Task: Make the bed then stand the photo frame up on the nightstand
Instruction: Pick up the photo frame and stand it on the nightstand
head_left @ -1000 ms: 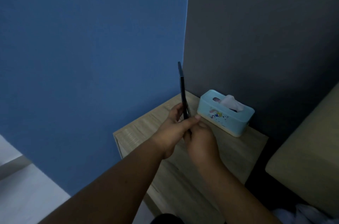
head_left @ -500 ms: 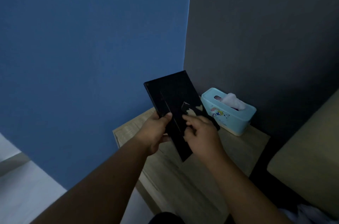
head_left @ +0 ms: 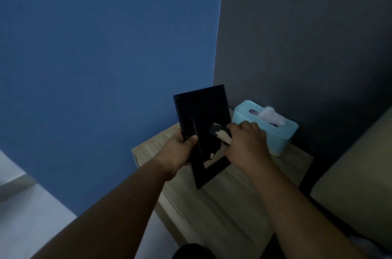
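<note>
Here, photo frame [head_left: 201, 108] in hands [head_left: 178, 150] [head_left: 247, 144].

One head-worn camera looks forward and down, along both forearms. It faces the corner where the blue wall [head_left: 106, 67] meets the grey wall [head_left: 297, 36]. The left hand [head_left: 176, 150] and right hand [head_left: 246, 144] hold the frame [head_left: 201, 110] mid-picture, close, over the desk [head_left: 222, 205]. The bed [head_left: 360, 173] is cut off at the right.

Both bare forearms come in from the bottom edge, the left from 7 o'clock and the right from 5 o'clock, meeting near the centre. The left hand [head_left: 177, 151] grips the frame [head_left: 201, 110] by its 9 o'clock edge, thumb laid across its face. The right hand [head_left: 248, 144], knuckles up, curls its fingers round a part of the frame's face.
</note>
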